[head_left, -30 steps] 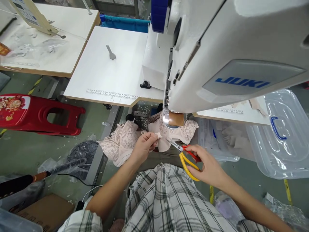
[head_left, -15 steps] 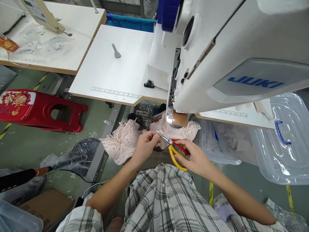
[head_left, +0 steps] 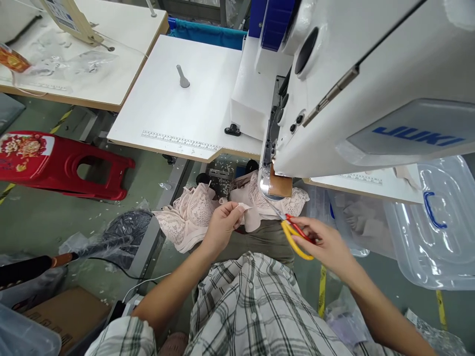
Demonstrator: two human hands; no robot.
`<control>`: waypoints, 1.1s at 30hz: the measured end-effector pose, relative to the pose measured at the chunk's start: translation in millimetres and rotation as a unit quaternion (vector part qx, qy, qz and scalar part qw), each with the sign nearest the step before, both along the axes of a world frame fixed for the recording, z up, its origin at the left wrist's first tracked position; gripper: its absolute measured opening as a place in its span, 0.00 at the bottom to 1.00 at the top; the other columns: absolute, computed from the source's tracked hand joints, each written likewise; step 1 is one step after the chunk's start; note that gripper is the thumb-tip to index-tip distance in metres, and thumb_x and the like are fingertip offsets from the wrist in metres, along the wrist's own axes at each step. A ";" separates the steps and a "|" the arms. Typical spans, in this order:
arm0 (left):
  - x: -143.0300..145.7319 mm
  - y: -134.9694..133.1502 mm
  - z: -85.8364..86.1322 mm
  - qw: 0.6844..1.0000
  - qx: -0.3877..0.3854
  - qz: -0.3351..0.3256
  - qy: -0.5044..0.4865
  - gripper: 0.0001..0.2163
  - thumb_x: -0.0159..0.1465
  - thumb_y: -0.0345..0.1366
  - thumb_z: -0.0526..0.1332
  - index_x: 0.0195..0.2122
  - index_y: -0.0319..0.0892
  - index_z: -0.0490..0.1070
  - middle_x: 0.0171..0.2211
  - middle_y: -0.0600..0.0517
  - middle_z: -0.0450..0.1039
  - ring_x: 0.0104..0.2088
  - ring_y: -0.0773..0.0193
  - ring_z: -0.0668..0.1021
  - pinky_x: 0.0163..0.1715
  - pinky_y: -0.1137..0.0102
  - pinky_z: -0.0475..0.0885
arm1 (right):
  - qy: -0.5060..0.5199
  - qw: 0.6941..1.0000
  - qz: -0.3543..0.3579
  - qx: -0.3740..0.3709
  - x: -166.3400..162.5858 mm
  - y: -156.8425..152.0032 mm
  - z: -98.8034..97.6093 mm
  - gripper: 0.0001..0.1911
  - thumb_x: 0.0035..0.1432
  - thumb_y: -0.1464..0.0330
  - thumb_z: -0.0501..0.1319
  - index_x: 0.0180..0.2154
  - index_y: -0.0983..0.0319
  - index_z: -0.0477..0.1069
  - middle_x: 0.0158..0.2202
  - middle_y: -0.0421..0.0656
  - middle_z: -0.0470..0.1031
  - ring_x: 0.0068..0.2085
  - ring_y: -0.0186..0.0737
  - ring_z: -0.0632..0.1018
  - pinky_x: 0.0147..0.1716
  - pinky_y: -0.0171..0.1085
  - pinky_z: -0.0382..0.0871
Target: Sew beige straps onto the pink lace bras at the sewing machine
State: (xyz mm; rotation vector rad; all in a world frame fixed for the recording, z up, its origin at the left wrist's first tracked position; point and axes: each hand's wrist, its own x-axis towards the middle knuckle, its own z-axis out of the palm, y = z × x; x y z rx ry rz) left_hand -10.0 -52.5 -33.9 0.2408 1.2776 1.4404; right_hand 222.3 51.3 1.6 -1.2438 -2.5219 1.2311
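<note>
My left hand pinches the edge of a pale pink lace garment that hangs below the needle area of a white JUKI sewing machine. My right hand grips small scissors with yellow and red handles. Their blades point up and left toward the fabric under the machine's head, a short gap away from my left fingers. More of the lace lies draped around the brown presser part.
A white sewing table with a printed ruler edge lies ahead. A red plastic stool stands at left, a black bag on the floor, clear plastic bins at right, a cardboard box lower left.
My right hand has drawn the scissors back to the right, away from my left fingers, after bringing them in close half a second ago. My left hand keeps its pinch on the lace.
</note>
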 end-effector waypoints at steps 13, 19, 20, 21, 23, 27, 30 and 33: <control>0.9 6.8 29.1 0.982 -0.033 -0.181 -0.043 0.13 0.56 0.45 0.64 0.27 0.39 0.71 0.24 0.54 0.69 0.21 0.71 0.66 0.21 0.75 0.61 | 0.048 0.919 0.104 0.378 -19.6 49.5 10.2 0.17 0.67 0.58 0.57 0.50 0.63 0.71 0.43 0.53 0.78 0.45 0.52 0.78 0.42 0.47 0.75; -3.3 9.6 28.3 0.896 -0.024 -0.353 0.267 0.13 0.64 0.39 0.52 0.27 0.42 0.70 0.27 0.51 0.72 0.29 0.61 0.74 0.33 0.66 0.72 | 0.117 0.940 0.248 0.203 -45.6 18.4 -24.2 0.14 0.69 0.67 0.51 0.39 0.59 0.74 0.33 0.45 0.79 0.32 0.41 0.79 0.29 0.37 0.70; -4.1 7.3 22.0 0.882 -0.013 -0.306 0.357 0.13 0.65 0.40 0.52 0.28 0.42 0.71 0.29 0.49 0.73 0.33 0.59 0.75 0.38 0.63 0.72 | 0.113 0.963 0.176 0.172 -42.8 23.7 -27.0 0.12 0.67 0.65 0.53 0.37 0.59 0.74 0.30 0.44 0.78 0.30 0.40 0.78 0.28 0.36 0.69; -3.8 4.4 14.0 0.869 -0.005 -0.244 0.430 0.13 0.66 0.41 0.52 0.31 0.42 0.73 0.32 0.47 0.75 0.38 0.56 0.76 0.43 0.61 0.71 | 0.116 0.981 0.085 0.132 -39.3 29.1 -28.7 0.11 0.65 0.62 0.57 0.34 0.59 0.73 0.27 0.43 0.76 0.28 0.40 0.76 0.26 0.36 0.67; 2.2 -1.5 -5.1 0.874 -0.002 -0.142 0.465 0.14 0.66 0.45 0.55 0.40 0.41 0.74 0.36 0.44 0.75 0.42 0.53 0.76 0.48 0.56 0.70 | 0.166 0.979 -0.117 0.000 -33.6 35.6 -29.6 0.12 0.58 0.57 0.63 0.29 0.58 0.70 0.22 0.39 0.72 0.24 0.37 0.72 0.23 0.34 0.64; 40.4 -7.1 -32.2 0.962 0.040 -0.260 0.073 0.43 0.57 0.63 0.62 0.65 0.40 0.55 0.38 0.43 0.78 0.37 0.54 0.80 0.42 0.57 0.73 | 0.311 0.809 -0.347 -0.359 -39.7 19.8 -22.6 0.16 0.45 0.55 0.67 0.27 0.59 0.67 0.22 0.38 0.71 0.23 0.36 0.71 0.23 0.35 0.68; 74.1 -11.1 -28.4 0.954 0.087 -0.243 -0.154 0.57 0.48 0.76 0.56 0.71 0.47 0.39 0.53 0.38 0.74 0.48 0.46 0.80 0.46 0.53 0.74 | 0.333 0.735 -0.332 -0.489 -49.9 -6.7 -8.5 0.13 0.45 0.60 0.66 0.29 0.60 0.69 0.26 0.40 0.74 0.27 0.38 0.75 0.28 0.36 0.72; 86.6 -21.8 -14.6 0.972 0.149 -0.139 -0.119 0.55 0.48 0.79 0.49 0.71 0.55 0.40 0.67 0.40 0.59 0.61 0.40 0.70 0.52 0.49 0.72 | 0.349 0.740 -0.284 -0.500 -53.1 -24.6 8.7 0.15 0.48 0.58 0.65 0.37 0.58 0.69 0.30 0.40 0.75 0.29 0.38 0.76 0.29 0.36 0.73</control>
